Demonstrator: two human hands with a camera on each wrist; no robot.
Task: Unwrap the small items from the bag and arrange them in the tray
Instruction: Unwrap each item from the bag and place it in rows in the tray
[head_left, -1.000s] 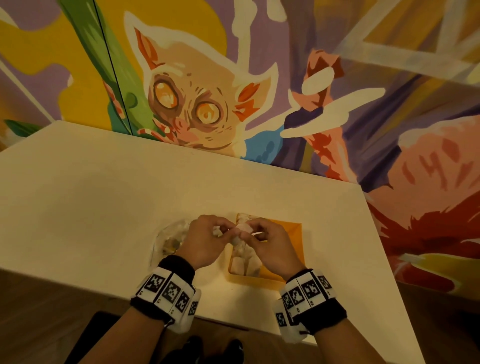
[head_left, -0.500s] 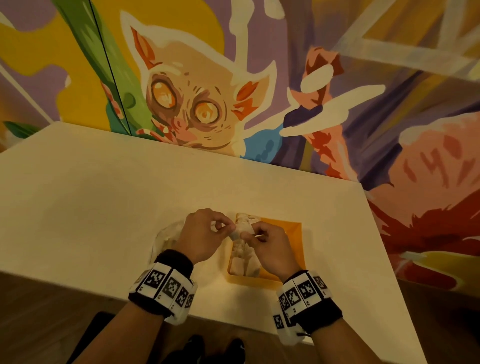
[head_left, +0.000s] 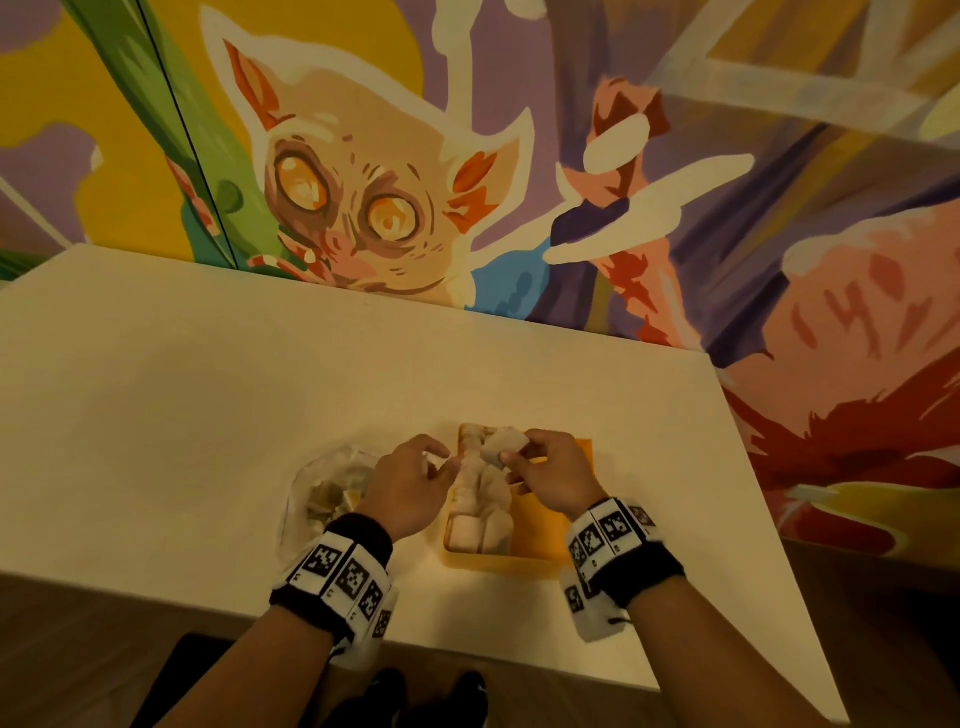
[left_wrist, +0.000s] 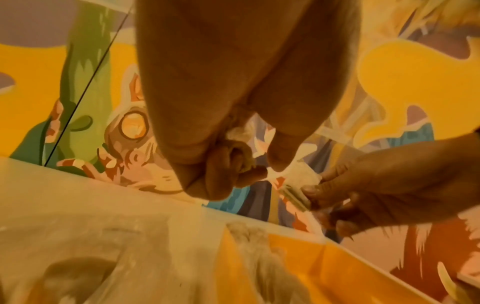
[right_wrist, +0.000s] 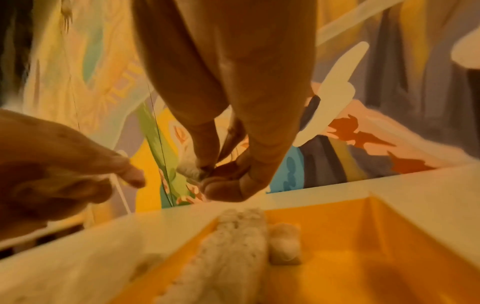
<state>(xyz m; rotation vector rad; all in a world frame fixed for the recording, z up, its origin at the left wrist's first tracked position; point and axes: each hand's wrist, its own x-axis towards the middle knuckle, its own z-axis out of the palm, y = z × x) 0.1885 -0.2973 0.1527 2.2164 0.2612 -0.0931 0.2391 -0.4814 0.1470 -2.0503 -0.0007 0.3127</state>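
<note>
My right hand (head_left: 511, 457) pinches a small white item (head_left: 501, 442) above the far end of the orange tray (head_left: 540, 525). In the right wrist view its fingertips (right_wrist: 207, 174) close round that same item (right_wrist: 188, 169). My left hand (head_left: 441, 460) is just left of it, fingers curled round a scrap of pale wrapper (left_wrist: 237, 132), with a small gap between the two hands. A row of unwrapped white items (head_left: 475, 499) fills the tray's left side. The clear bag (head_left: 324, 491), with more pieces inside, lies left of the tray, partly under my left wrist.
A cream table (head_left: 208, 389) stands against a painted mural wall. Tray and bag sit close to its front edge. The right half of the tray (right_wrist: 337, 236) shows bare orange floor. The table's right edge runs diagonally at the right.
The hands were joined on the item over the tray; now they have drawn apart. The right hand keeps the white item and has risen slightly, and the left has pulled back left with the wrapper.
</note>
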